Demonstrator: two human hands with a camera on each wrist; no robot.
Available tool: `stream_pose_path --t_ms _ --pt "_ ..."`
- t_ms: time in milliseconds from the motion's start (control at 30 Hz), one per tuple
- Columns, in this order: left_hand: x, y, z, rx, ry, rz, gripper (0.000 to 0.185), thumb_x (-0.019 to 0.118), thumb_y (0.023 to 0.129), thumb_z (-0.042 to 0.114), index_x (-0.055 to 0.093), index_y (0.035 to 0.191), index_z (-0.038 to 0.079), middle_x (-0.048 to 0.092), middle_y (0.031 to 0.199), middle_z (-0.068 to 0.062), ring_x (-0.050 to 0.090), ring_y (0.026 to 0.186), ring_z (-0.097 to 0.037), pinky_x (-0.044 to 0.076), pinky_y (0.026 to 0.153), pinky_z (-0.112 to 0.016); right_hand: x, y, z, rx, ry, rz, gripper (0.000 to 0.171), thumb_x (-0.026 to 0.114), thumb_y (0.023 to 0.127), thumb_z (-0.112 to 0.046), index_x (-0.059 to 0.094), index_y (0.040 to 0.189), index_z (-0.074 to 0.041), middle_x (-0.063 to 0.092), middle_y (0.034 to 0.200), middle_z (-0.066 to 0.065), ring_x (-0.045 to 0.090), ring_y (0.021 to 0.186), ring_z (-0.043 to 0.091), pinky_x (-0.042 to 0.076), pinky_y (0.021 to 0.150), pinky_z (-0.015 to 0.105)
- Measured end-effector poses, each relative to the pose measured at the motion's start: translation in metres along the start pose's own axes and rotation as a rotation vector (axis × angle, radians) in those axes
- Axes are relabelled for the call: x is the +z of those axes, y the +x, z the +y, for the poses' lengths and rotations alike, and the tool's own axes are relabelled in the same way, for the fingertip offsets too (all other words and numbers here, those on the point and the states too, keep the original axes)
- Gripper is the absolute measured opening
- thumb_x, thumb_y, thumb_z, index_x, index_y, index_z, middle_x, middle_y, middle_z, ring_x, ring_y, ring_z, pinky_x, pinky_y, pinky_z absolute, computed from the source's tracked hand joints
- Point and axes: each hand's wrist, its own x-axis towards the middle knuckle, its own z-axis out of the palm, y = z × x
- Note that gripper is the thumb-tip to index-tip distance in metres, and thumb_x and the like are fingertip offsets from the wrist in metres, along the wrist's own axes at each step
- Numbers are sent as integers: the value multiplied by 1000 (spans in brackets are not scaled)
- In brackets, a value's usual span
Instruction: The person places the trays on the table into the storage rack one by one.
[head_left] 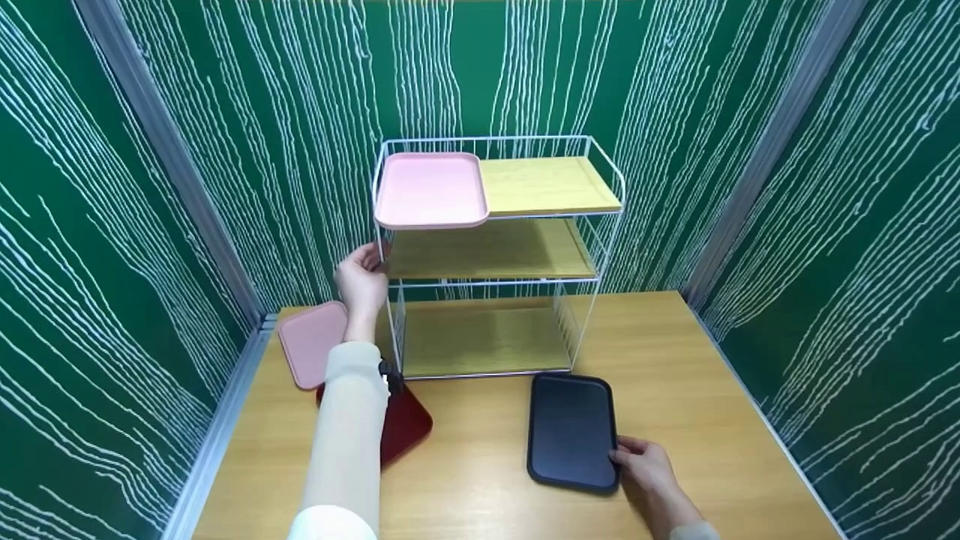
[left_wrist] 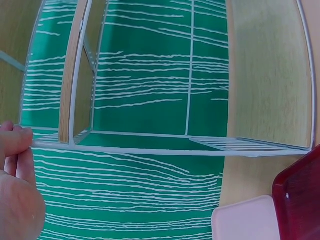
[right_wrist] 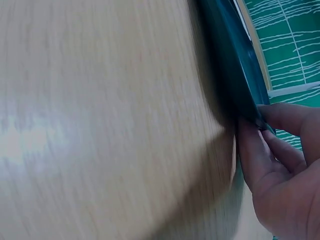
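Observation:
A white wire shelf rack (head_left: pixel 600 281) with three wooden shelves stands at the back of the table. My left hand (head_left: pixel 363 281) grips its left front post between the middle and top shelves; the left wrist view shows the fingers (left_wrist: pixel 17 142) curled at the wire. My right hand (head_left: pixel 651 472) pinches the right edge of a black rectangular tray (head_left: pixel 573 431), thumb on top, in front of the rack's right half. The right wrist view has this tray (right_wrist: pixel 240 60) edge-on, with a shadow on the table below. A pink tray (head_left: pixel 433 190) lies on the left of the top shelf.
Left of the rack, another pink tray (head_left: pixel 311 341) lies on the wooden table (head_left: pixel 480 487). Partly hidden by my left forearm is a dark red tray (head_left: pixel 405 427). Green walls with white lines (head_left: pixel 862 225) and grey metal posts (head_left: pixel 169 142) enclose the table.

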Motion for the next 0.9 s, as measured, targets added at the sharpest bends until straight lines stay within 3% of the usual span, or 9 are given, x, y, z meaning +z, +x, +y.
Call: stream_pose_path --t_ms 233,433,700,800,900 --pt "0 -2 0 -2 55 -2 40 61 92 -22 76 125 -3 76 124 -19 72 121 -32 56 107 -39 -4 -1 1 12 73 -13 48 67 102 -1 54 146 14 76 111 22 75 82 24 67 67 42" --pt "1 -1 0 14 47 11 40 60 91 -23 76 122 -4 76 122 -22 73 119 -34 57 107 -41 -8 0 -1 14 57 -33 48 67 103 -3 53 146 14 77 103 20 75 79 25 67 65 40" --pt "6 -1 -4 10 5 8 43 60 89 -26 78 119 -2 78 119 -18 74 117 -32 58 105 -37 -21 -3 -2 57 73 -160 71 72 88 15 42 152 18 66 135 34 73 106 25 66 86 40" --pt "4 -1 -3 4 12 17 39 63 90 -24 78 118 -2 78 118 -17 74 115 -30 58 104 -35 -24 -1 -2 69 68 -227 76 70 88 16 38 157 15 61 143 33 70 115 24 64 91 39" --pt "2 1 0 8 5 21 40 59 89 -26 76 120 -7 76 120 -22 73 118 -35 58 105 -39 -28 1 0 13 65 -299 77 70 93 10 31 160 14 57 148 34 71 112 22 64 89 38"
